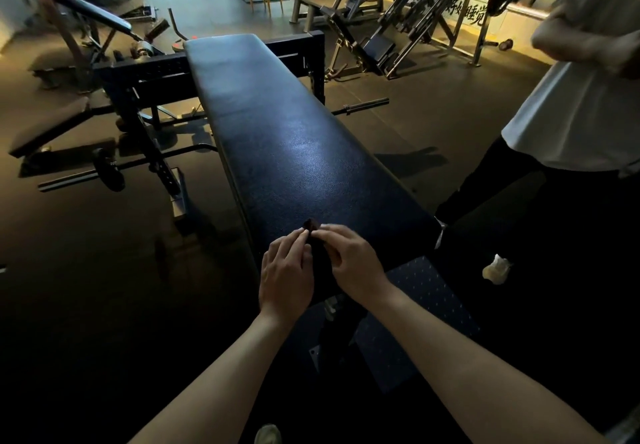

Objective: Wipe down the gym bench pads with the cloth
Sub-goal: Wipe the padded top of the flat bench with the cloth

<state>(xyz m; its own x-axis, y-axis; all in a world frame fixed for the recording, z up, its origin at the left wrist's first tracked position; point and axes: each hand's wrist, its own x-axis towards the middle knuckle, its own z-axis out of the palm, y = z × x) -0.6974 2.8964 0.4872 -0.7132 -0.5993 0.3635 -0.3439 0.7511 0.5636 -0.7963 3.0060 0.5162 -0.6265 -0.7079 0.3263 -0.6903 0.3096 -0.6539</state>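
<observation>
**Cloth (317, 256) pinched at the near end of the padded surface (277, 125)**

We hold the cloth between both grips: left grip (285, 270) and right grip (353, 263) each close thumb and fingertips on its top edge, probably to fold it into a flat wad before the first stroke. Whether it touches the padding, we cannot tell. The padded surface runs away from us. A bystander (571, 114) stands beside its right edge; a barbell (79, 177) lies on the floor (415, 125) at left.

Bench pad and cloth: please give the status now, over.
Hands: left hand and right hand both pinch the dark cloth, near end of the bench pad. Another person stands close at the pad's right side.
</observation>
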